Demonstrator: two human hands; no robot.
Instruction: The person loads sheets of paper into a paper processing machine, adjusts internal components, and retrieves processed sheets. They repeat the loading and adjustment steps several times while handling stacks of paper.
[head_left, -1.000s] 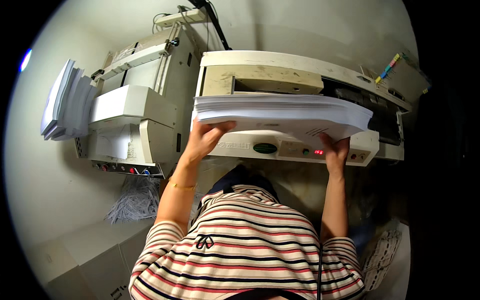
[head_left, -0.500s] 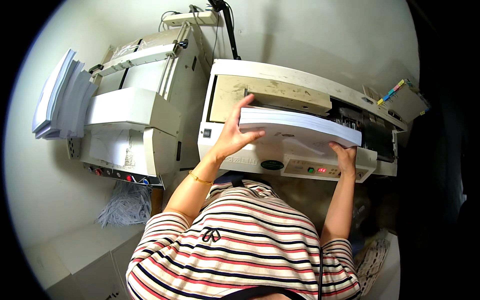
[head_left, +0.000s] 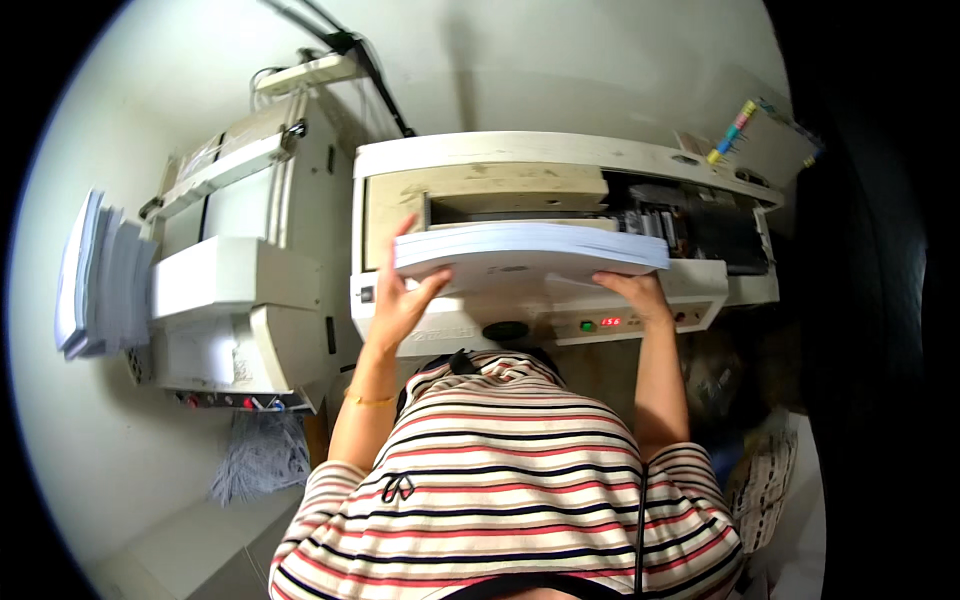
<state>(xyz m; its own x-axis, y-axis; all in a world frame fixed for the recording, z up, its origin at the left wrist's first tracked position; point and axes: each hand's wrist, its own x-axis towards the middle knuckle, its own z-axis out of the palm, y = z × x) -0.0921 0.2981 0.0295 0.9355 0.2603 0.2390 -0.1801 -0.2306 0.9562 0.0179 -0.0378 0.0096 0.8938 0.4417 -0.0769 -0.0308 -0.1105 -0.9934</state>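
Observation:
A thick block of white paper sheets is held level between my two hands, in front of the open slot of a cream-coloured binding machine. My left hand grips the block's left end, thumb on the near face and fingers reaching up behind. At the right end, my right hand holds it with the thumb on the near face; its other fingers are mostly hidden. The block's layered edge faces up. The machine's control panel, with a lit red display and a green switch, lies just below the block.
A paper cutter stands to the left, with upright paper stacks beside it. Shredded paper hangs below. A tabbed booklet stands at the machine's far right. A power strip sits behind the cutter.
The paper block has turned from a rightward slant to nearly level. My left hand has closed in on its left end. The whole view has shifted with my head.

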